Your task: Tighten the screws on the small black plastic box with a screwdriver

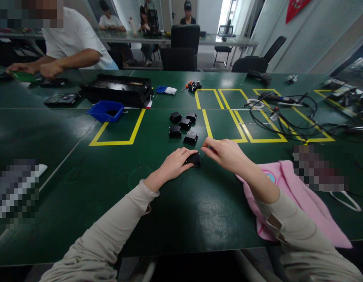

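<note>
My left hand (176,163) lies flat over a small black box (194,158) on the green table (81,184), pressing it down. My right hand (225,152) comes in from the right; its fingertips pinch at the box's far right corner, and whether something tiny sits between them I cannot tell. Just beyond the hands, several more small black boxes (184,127) stand in a loose cluster near a yellow tape line.
A pink garment (304,199) lies under my right forearm. Beyond are a blue bin (106,111), a black tray (118,89), a screwdriver (191,85) and tangled black cables (287,113). A co-worker's hands (37,69) work at the far left. Chairs stand behind the table.
</note>
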Demonstrator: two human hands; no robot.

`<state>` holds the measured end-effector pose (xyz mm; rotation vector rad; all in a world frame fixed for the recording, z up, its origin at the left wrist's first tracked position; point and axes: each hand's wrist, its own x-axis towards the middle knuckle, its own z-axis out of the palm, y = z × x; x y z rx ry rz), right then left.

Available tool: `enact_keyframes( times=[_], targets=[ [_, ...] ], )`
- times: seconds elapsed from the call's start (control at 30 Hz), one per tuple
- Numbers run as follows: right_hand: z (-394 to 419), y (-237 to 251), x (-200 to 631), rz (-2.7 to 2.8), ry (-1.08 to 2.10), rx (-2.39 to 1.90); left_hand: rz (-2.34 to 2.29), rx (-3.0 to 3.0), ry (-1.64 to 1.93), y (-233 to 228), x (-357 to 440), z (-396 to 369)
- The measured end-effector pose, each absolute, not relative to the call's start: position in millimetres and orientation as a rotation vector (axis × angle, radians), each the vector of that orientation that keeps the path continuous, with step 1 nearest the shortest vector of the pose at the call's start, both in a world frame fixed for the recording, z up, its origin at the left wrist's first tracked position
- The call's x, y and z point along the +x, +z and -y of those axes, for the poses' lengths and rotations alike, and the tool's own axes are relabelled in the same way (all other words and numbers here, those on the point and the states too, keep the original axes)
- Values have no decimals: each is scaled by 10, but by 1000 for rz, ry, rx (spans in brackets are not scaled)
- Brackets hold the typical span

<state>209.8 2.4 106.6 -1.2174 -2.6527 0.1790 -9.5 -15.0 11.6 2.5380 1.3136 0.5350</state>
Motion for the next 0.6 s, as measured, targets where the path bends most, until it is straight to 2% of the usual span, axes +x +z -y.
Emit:
enact_keyframes(
  times=[0.6],
  targets=[
    [-12,1060,2098,2623,258,-1191,-1307,2535,546,107,-94,149]
  ],
)
